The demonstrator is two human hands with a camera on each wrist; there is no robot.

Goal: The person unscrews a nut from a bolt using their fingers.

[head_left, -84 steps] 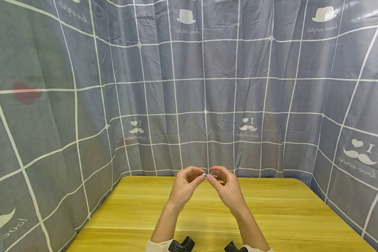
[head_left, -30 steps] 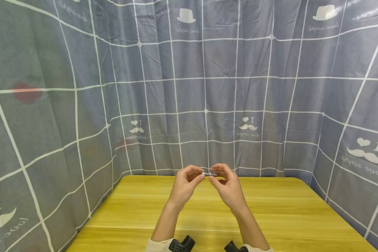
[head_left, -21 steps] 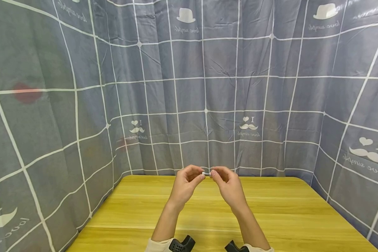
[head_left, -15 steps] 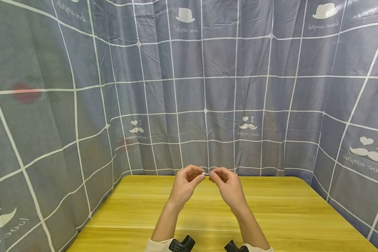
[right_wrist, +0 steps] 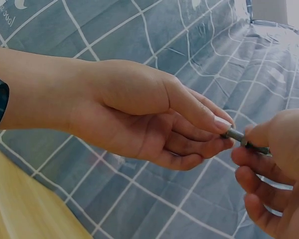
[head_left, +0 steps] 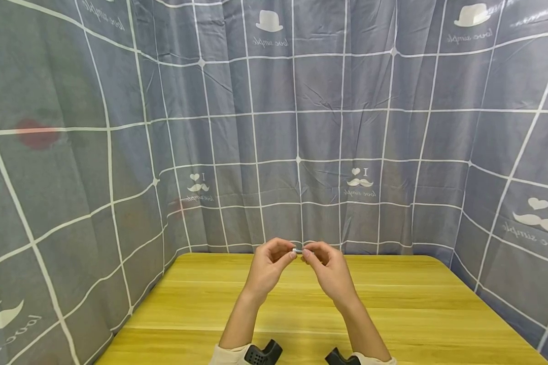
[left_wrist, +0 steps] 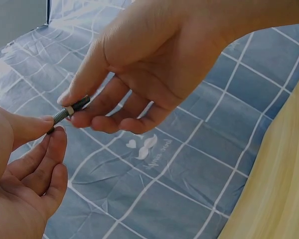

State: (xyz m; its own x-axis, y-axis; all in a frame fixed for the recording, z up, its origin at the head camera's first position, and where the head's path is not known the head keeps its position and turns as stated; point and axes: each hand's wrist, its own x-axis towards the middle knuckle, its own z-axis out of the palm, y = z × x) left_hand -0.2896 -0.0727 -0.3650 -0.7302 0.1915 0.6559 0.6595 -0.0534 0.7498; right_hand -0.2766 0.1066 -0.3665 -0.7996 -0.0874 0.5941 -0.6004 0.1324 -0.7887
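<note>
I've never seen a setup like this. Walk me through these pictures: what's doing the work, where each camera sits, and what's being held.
There is no machine here, just a person's bare left hand and right hand. The wide picture comes from a camera worn on the head, looking forward and down; the two close-ups come from cameras worn on the wrists. The left hand pinches one end of a small threaded bolt. The right hand pinches what looks like a nut around its shaft. Both are held up in the air, not resting on the yellow wood-grain table. Behind hangs a grey checked curtain.
</note>
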